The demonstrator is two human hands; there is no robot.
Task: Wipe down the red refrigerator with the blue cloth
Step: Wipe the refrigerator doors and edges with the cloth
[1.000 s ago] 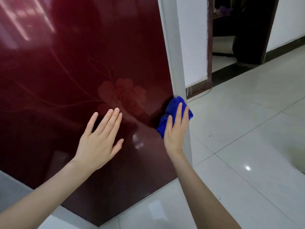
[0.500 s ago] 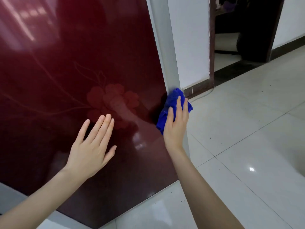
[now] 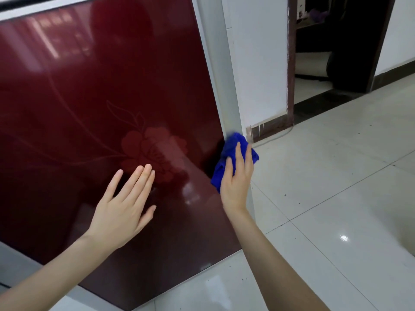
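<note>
The right hand [image 3: 235,178] presses the bunched blue cloth [image 3: 231,153] flat-fingered against the red refrigerator [image 3: 101,97] door's edge at 3 o'clock — barely shifted over the last second. The left hand [image 3: 122,212] stays spread, empty, braced at 7 o'clock — edge wiping continues.

The red refrigerator [image 3: 94,90] door looks like glossy, mirror-smooth glass with a faint matt flower print. The blue cloth [image 3: 233,151] looks soft and fuzzy. The floor tiles [image 3: 336,180] shine.
</note>
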